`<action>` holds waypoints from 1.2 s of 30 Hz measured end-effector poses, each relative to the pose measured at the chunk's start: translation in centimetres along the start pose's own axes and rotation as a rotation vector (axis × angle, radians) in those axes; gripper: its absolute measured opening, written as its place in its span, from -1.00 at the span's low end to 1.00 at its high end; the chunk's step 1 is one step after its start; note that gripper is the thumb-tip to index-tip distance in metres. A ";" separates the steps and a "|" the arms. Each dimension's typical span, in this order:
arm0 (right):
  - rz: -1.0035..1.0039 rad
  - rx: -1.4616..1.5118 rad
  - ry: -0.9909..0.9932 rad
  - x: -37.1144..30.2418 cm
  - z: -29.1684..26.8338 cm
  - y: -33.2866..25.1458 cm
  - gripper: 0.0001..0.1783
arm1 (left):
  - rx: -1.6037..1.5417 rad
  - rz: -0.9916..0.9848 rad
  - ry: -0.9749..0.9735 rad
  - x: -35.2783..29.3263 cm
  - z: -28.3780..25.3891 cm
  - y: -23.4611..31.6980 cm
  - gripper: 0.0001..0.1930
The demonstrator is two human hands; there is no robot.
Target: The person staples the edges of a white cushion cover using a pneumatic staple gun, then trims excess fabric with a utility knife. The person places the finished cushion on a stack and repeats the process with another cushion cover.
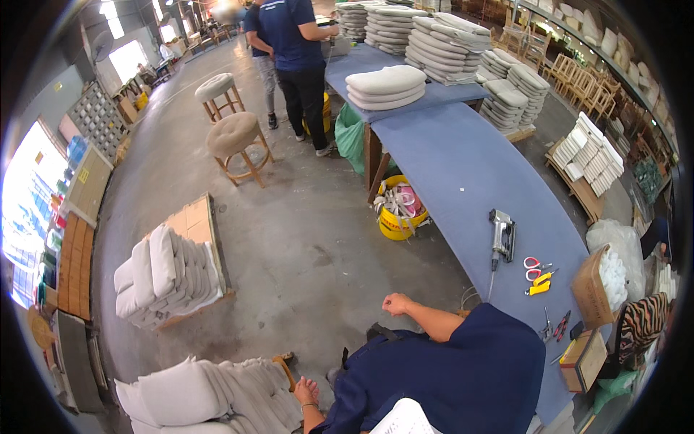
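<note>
My left hand (pixel 307 391) hangs low beside a pile of beige upholstered pads (pixel 217 390) at the near left. Its fingers are loosely bent and apart, with nothing seen in them. A small gap seems to lie between the hand and the pads. My right hand (pixel 395 304) is held out over the grey floor, left of the blue-covered table (pixel 463 220). Its fingers are curled in, and no object shows in them. On the table lie a pneumatic staple gun (pixel 502 237), red-handled scissors (pixel 533 269) and a yellow-handled cutter (pixel 541 283).
Pliers (pixel 562 325) and a cardboard box (pixel 583 359) sit on the table's near right. A yellow bucket of scraps (pixel 401 210) stands under it. Another pad stack (pixel 166 275) rests on a pallet to the left. Two stools (pixel 235 136) and two people (pixel 293 43) are farther off.
</note>
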State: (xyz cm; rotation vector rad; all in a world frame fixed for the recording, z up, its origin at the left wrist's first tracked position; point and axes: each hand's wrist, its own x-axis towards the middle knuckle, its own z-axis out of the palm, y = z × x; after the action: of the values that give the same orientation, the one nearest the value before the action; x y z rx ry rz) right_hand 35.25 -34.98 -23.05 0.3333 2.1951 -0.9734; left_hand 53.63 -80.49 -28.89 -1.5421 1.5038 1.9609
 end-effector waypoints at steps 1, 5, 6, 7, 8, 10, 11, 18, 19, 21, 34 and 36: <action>-0.014 0.027 0.045 0.5 -1.6 0.8 -0.67 | 0.045 0.040 -0.050 0.5 2.1 1.0 -0.59; 0.019 0.168 0.183 2.4 -5.7 3.1 -0.70 | 0.454 0.229 -0.167 2.2 12.5 3.4 -0.66; 0.040 0.266 0.184 2.6 -6.1 2.8 -0.71 | 0.678 0.415 -0.200 4.2 14.7 3.6 -0.67; 0.063 0.364 0.185 2.8 -6.4 2.4 -0.72 | 0.903 0.600 -0.234 6.0 16.2 3.9 -0.69; 0.096 0.462 0.203 3.1 -6.9 2.7 -0.73 | 0.790 0.499 -0.280 7.2 18.6 4.8 -0.67; 0.104 0.601 0.203 3.9 -7.7 2.9 -0.73 | 0.537 0.290 -0.336 8.5 23.8 7.8 -0.64; 0.119 0.672 0.210 4.2 -8.2 3.5 -0.73 | 0.608 0.262 -0.350 8.9 26.4 9.5 -0.61; 0.220 0.955 0.433 6.9 -16.2 3.7 -0.74 | 1.213 0.436 -0.497 15.0 41.5 19.4 -0.62; 0.264 0.981 0.467 7.1 -17.0 3.5 -0.74 | 1.101 0.328 -0.503 14.6 44.0 20.4 -0.63; 0.227 1.054 0.610 7.5 -19.9 3.5 -0.75 | 0.935 0.241 -0.580 13.6 51.2 23.1 -0.66; 0.320 0.820 0.668 9.9 -13.6 4.9 -0.68 | 0.461 0.250 -1.167 -2.2 88.2 45.2 -0.42; 0.317 0.876 0.727 12.2 -14.8 5.7 -0.64 | 0.394 0.309 -1.211 -4.3 93.9 48.9 -0.32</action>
State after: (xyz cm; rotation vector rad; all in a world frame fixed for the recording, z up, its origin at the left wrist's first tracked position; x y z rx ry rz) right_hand 21.81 -20.83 -27.68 1.5899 2.0363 -1.7727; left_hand -33.45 -25.07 -5.13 0.1385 1.3803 1.9131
